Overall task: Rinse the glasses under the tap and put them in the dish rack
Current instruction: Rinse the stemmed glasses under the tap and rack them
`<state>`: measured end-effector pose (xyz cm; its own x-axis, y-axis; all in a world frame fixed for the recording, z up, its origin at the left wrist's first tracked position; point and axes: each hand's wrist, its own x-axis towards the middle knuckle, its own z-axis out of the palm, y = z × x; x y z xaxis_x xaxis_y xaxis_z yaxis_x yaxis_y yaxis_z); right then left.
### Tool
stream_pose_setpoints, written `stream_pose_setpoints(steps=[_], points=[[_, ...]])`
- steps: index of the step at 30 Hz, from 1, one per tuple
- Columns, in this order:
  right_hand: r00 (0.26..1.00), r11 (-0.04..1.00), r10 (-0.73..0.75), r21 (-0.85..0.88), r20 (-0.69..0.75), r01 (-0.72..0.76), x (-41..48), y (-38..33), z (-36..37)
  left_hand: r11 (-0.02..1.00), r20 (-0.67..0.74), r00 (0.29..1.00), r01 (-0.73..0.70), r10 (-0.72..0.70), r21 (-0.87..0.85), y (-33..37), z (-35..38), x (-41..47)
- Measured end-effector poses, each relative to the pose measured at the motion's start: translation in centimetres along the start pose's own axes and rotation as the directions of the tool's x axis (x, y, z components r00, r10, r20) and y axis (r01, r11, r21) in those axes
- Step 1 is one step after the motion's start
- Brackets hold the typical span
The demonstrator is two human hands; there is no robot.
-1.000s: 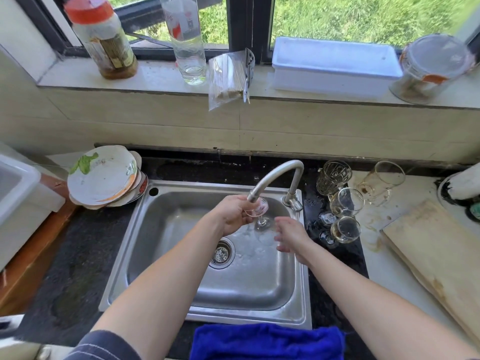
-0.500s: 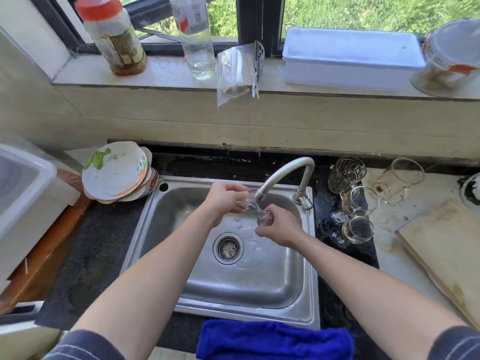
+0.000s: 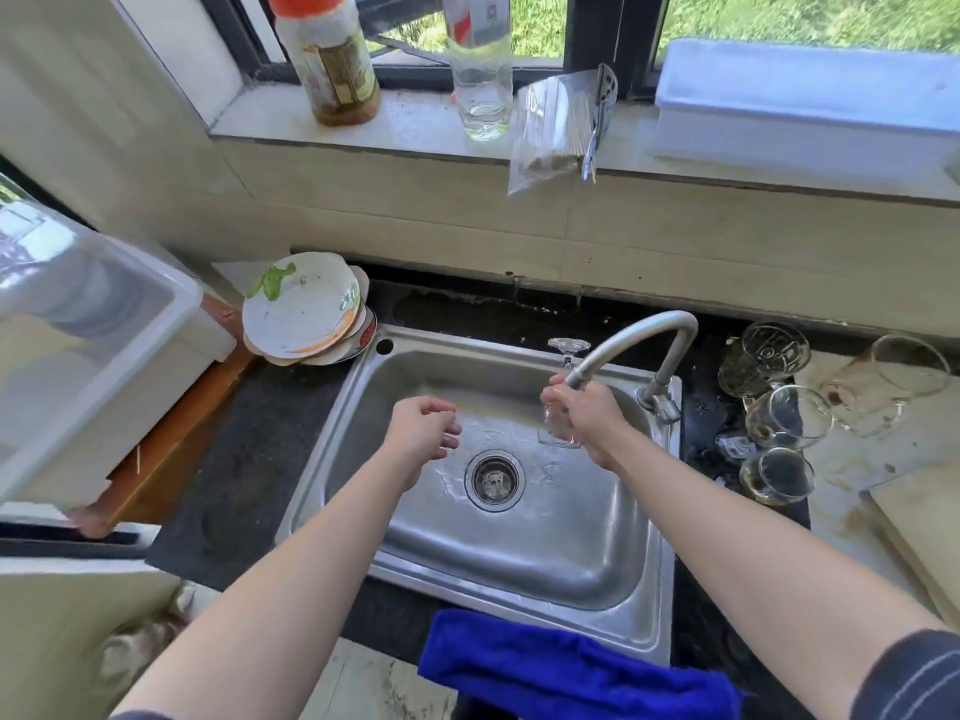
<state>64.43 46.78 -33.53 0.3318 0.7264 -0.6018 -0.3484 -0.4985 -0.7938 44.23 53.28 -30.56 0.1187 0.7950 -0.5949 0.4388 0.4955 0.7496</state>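
Observation:
My right hand [image 3: 584, 415] grips a clear stemmed glass [image 3: 558, 433] under the spout of the tap [image 3: 631, 340]. The glass is upside down, its round foot [image 3: 569, 347] pointing up behind the spout and its bowl hanging over the steel sink [image 3: 519, 558]. My left hand [image 3: 423, 428] hovers over the basin left of the drain [image 3: 493, 479], fingers loosely curled, holding nothing. Several more glasses stand or lie on the counter right of the tap, among them a patterned tumbler [image 3: 774, 353] and a stemmed glass [image 3: 789, 418]. A white plastic rack box [image 3: 119, 366] stands at the left.
Stacked dirty plates [image 3: 304, 309] sit at the sink's back left corner. A blue cloth [image 3: 566, 667] hangs over the front edge. A wooden board [image 3: 924, 532] lies at the right. Bottles [image 3: 480, 65], a bag and a white box line the windowsill.
My left hand has let go of the glass and moved left over the basin. My right hand has taken the glass alone and turned it foot-up under the spout.

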Motion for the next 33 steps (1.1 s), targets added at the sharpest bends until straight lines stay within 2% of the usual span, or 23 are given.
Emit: stream_pose_setpoints(steps=[3, 5, 8, 10, 12, 15, 17, 20, 25, 29, 33], points=[[0.988, 0.999, -0.043, 0.003, -0.149, 0.044, -0.9, 1.0, -0.6, 0.998, 0.037, 0.999, -0.024, 0.022, 0.057, -0.1, 0.4, 0.2], [0.973, 0.995, -0.091, -0.067, -0.211, 0.079, -1.8, 2.1, -1.2, 0.989, 0.088, 0.995, -0.066, 0.055, 0.133, 0.1, 1.0, 0.7], [0.947, 0.982, -0.151, -0.154, -0.284, 0.110, -3.0, 3.6, -1.8, 0.924, 0.185, 0.970, -0.212, 0.159, 0.317, 0.5, 2.3, 1.4], [0.910, 0.975, -0.172, -0.194, -0.376, 0.104, -4.0, 3.8, -2.0, 0.798, 0.263, 0.933, -0.350, 0.247, 0.491, 0.6, 3.1, 1.7], [0.849, 0.968, -0.193, -0.237, -0.492, 0.083, -5.2, 3.8, -2.2, 0.657, 0.363, 0.884, -0.464, 0.295, 0.594, 1.0, 3.8, 1.5], [0.750, 0.958, -0.221, -0.283, -0.624, 0.048, -7.4, 3.9, -2.8, 0.452, 0.538, 0.772, -0.635, 0.338, 0.627, 1.7, 5.1, 0.7], [0.686, 0.949, -0.258, -0.310, -0.681, 0.049, -9.6, 4.1, -3.5, 0.353, 0.616, 0.704, -0.710, 0.353, 0.610, 2.1, 6.1, -0.5], [0.537, 0.956, -0.283, -0.279, -0.795, 0.090, -13.8, 4.3, -5.4, 0.211, 0.732, 0.583, -0.812, 0.353, 0.545, 2.7, 8.5, -3.0], [0.241, 0.972, -0.181, -0.136, -0.954, 0.192, -23.3, 5.8, -11.0, 0.012, 0.876, 0.314, -0.943, 0.366, 0.333, 3.5, 14.4, -9.9], [0.050, 0.961, -0.058, -0.042, -0.997, 0.272, -32.9, 10.0, -15.3, -0.100, 0.926, 0.111, -0.983, 0.361, 0.156, 2.2, 19.4, -17.7], [-0.140, 0.944, 0.014, -0.033, -0.990, 0.329, -43.4, 14.8, -17.6, -0.183, 0.953, -0.024, -0.983, 0.301, 0.032, -0.4, 24.2, -26.5]])
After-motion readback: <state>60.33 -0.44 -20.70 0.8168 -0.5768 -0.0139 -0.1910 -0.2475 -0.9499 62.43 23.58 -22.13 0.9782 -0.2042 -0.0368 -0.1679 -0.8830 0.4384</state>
